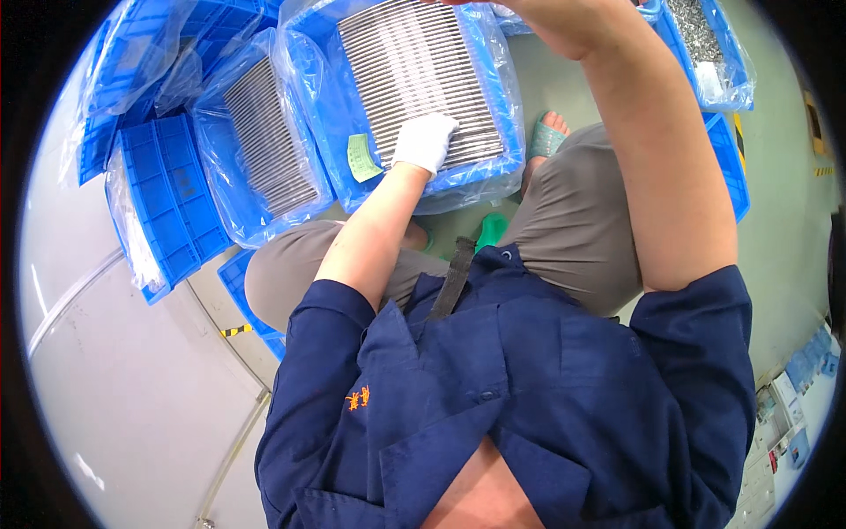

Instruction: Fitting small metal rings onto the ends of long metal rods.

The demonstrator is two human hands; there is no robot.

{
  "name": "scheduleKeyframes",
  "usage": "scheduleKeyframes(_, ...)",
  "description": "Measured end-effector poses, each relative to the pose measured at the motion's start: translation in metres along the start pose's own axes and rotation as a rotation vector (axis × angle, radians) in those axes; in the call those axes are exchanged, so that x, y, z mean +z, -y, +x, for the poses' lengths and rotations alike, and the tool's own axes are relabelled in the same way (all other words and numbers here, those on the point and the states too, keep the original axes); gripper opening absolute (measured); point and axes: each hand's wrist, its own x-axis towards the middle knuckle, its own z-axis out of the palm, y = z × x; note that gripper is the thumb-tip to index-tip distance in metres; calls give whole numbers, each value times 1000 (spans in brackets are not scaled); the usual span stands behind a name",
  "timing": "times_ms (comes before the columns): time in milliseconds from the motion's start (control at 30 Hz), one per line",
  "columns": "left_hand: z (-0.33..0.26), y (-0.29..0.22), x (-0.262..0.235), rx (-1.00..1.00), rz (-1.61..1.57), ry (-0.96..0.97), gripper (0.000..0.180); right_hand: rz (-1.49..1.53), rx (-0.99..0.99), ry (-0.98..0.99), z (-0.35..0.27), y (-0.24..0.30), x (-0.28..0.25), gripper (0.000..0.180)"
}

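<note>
- left of the centre crate (507, 106): second lined crate (256, 141) of thin metal rods, untouched
- my gloved left hand (425, 139) lies flat on the rod rows (410, 62) in the centre crate; fingers together, gripping nothing
- my right hand (564, 22) is raised above that crate's far edge; mostly out of frame, can't tell its grip
- risk: pressing sideways could roll rods out of their rows; loose liner may snag the glove
</note>
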Motion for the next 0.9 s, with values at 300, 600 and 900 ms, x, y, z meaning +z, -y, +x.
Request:
scheduleKeyframes(300,-26,19,-3,-663,-406,-389,31,-82,-32,-38,-3,3,1,36)
scheduleKeyframes(600,-61,80,31,-1104,-801,67,54,3,-59,13,-2,-3,8,33)
scheduleKeyframes(900,-55,66,17,-1018,-624,261,67,11,-25,27,-4,-2,6,34)
